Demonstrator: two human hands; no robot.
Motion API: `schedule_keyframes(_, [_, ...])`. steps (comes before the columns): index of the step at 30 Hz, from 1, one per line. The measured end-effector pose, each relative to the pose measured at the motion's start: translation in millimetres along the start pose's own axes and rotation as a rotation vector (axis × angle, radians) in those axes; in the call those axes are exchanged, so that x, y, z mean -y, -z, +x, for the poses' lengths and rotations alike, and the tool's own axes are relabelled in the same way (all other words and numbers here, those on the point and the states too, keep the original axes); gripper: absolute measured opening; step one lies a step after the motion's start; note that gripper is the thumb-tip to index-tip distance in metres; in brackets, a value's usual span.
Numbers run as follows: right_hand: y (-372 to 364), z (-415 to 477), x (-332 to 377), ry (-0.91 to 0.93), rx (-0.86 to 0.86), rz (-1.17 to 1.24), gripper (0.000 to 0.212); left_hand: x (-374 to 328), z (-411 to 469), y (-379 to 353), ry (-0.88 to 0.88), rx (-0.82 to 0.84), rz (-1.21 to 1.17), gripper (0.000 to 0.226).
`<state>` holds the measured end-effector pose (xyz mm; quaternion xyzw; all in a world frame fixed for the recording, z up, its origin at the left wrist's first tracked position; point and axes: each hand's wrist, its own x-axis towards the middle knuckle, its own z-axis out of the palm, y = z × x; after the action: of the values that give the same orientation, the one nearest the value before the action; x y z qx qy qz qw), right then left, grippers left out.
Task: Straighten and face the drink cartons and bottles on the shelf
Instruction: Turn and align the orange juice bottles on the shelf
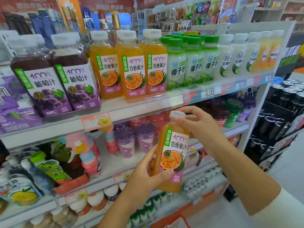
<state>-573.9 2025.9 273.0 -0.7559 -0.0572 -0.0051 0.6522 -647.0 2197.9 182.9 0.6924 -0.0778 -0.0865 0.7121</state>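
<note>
I hold an orange passion-fruit juice bottle (172, 150) with a white cap in front of the shelves, its label facing me. My left hand (148, 173) grips its lower body, thumb across the label. My right hand (197, 127) curls round the neck just under the cap. On the upper shelf (131, 109) stand three matching orange bottles (131, 68), labels forward, with two purple grape juice bottles (54, 79) to their left and green-capped coconut water bottles (192, 61) to their right.
White-capped pale bottles (238, 55) fill the shelf's right end. Lower shelves hold purple cups (134, 140), pink bottles and pouches. Price tags (97, 120) line the shelf edges. Black cans (289, 91) are stacked at the far right beside the aisle floor.
</note>
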Motion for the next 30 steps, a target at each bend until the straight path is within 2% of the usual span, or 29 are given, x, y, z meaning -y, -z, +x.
schedule_keyframes(3, [2, -3, -5, 0.017, -0.037, -0.054, 0.023, 4, -2, -5, 0.014, -0.009, 0.036, 0.08])
schedule_keyframes(6, [3, -7, -13, 0.022, -0.06, -0.009, 0.021, 10, -4, -6, 0.046, 0.0, 0.024, 0.075])
schedule_keyframes(11, [4, -16, -21, 0.069, -0.067, 0.106, 0.025, 19, -8, 3, 0.208, 0.118, -0.17, 0.07])
schedule_keyframes(13, [3, -20, -24, 0.081, -0.054, 0.151, 0.032, 21, -8, 5, 0.226, 0.131, -0.216, 0.077])
schedule_keyframes(16, [5, -24, -29, 0.049, -0.026, 0.22, 0.037, 22, -6, 2, 0.178, 0.088, -0.115, 0.081])
schedule_keyframes(19, [11, -26, -32, 0.049, -0.023, 0.107, 0.028, 17, -8, -5, 0.131, -0.011, -0.017, 0.076])
schedule_keyframes(23, [14, -26, -35, 0.045, -0.137, 0.05, 0.022, 19, -10, -13, 0.074, -0.119, 0.265, 0.09])
schedule_keyframes(25, [15, -27, -36, 0.032, -0.187, 0.064, 0.02, 18, -11, -15, 0.063, -0.117, 0.301, 0.093])
schedule_keyframes(28, [18, -30, -38, 0.008, -0.222, 0.205, 0.023, 17, -10, -10, 0.104, -0.059, 0.134, 0.099])
schedule_keyframes(30, [20, -32, -41, 0.003, -0.222, 0.294, 0.027, 19, -9, -5, 0.161, 0.024, -0.133, 0.09])
